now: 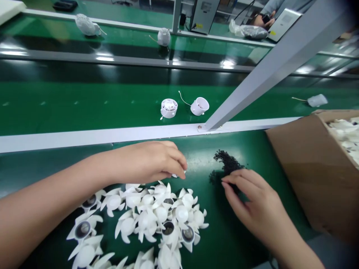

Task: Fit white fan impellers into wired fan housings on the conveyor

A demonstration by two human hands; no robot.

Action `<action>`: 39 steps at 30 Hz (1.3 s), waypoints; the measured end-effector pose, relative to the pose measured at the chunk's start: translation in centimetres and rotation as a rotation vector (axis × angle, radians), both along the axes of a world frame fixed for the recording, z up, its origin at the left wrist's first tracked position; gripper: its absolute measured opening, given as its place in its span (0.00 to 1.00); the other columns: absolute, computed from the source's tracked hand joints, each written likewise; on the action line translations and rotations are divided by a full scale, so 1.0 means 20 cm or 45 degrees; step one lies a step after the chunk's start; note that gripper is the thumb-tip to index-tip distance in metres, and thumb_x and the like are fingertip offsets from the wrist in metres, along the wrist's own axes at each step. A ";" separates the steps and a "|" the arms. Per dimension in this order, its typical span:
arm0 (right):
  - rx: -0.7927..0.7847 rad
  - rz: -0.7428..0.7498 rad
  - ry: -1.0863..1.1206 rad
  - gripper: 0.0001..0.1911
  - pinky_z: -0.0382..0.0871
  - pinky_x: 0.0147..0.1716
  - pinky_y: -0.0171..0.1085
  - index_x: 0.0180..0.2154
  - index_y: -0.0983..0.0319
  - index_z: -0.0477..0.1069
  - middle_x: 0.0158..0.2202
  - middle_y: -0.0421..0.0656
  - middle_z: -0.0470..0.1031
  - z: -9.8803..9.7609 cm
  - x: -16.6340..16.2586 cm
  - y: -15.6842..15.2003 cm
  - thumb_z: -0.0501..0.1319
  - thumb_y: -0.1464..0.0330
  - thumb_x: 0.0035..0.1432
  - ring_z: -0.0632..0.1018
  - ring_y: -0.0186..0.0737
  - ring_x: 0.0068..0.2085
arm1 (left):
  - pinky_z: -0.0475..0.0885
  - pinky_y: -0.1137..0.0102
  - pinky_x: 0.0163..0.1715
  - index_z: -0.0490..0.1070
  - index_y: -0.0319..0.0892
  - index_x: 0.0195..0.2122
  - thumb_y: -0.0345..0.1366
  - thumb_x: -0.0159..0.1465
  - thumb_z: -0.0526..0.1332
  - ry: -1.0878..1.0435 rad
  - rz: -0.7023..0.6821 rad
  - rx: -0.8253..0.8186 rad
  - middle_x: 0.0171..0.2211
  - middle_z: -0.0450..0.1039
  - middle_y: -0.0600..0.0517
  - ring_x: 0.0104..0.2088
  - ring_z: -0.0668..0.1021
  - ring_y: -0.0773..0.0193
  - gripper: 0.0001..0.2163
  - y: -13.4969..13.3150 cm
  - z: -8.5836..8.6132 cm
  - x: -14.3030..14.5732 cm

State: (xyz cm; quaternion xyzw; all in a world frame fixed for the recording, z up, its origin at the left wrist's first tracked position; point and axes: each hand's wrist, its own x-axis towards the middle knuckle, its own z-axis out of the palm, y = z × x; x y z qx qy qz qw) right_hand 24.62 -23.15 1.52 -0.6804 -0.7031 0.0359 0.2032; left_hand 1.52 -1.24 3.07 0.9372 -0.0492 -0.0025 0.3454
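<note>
My left hand (151, 160) reaches over a heap of white plastic fan blades (151, 218) on the green bench. Its fingers are curled and pinched on a white fan blade, of which only a tip shows under the fingertips. My right hand (252, 201) rests to the right of the heap. Its fingertips are drawn together at the edge of a small pile of tiny black pieces (227, 162), pinching something too small to make out.
Two white round fan housings (169, 108) (199, 106) lie on the green conveyor belt beyond a white rail (84, 137). A cardboard box (308, 168) of white parts stands at the right. A slanted grey post (269, 67) crosses above. More white parts (86, 25) lie on the far belt.
</note>
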 end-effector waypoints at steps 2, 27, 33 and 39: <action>-0.001 0.000 -0.013 0.04 0.68 0.40 0.42 0.39 0.62 0.73 0.38 0.45 0.74 -0.04 -0.02 -0.04 0.61 0.74 0.62 0.75 0.41 0.39 | 0.71 0.67 0.47 0.75 0.48 0.52 0.28 0.66 0.60 -0.039 0.053 0.012 0.53 0.76 0.51 0.51 0.75 0.59 0.15 0.01 -0.01 0.00; -0.035 0.164 -0.437 0.05 0.66 0.40 0.44 0.39 0.63 0.69 0.38 0.47 0.73 -0.02 0.01 0.00 0.55 0.71 0.67 0.74 0.45 0.39 | 0.69 0.72 0.36 0.76 0.47 0.51 0.45 0.65 0.63 -0.050 0.528 -0.184 0.49 0.75 0.51 0.38 0.77 0.66 0.15 0.08 -0.04 -0.02; -0.027 0.082 -0.333 0.04 0.67 0.40 0.43 0.40 0.63 0.71 0.39 0.47 0.74 -0.02 0.04 -0.04 0.58 0.71 0.66 0.75 0.44 0.39 | 0.68 0.73 0.41 0.78 0.54 0.49 0.36 0.64 0.64 -0.025 0.298 -0.164 0.51 0.76 0.54 0.44 0.78 0.65 0.13 0.07 -0.05 -0.02; -0.015 0.070 -0.479 0.05 0.64 0.38 0.43 0.39 0.64 0.72 0.38 0.47 0.75 -0.04 -0.04 -0.03 0.58 0.72 0.66 0.74 0.45 0.37 | 0.69 0.72 0.41 0.79 0.54 0.49 0.34 0.63 0.65 -0.038 0.285 -0.248 0.49 0.77 0.53 0.42 0.79 0.64 0.14 0.09 -0.06 -0.01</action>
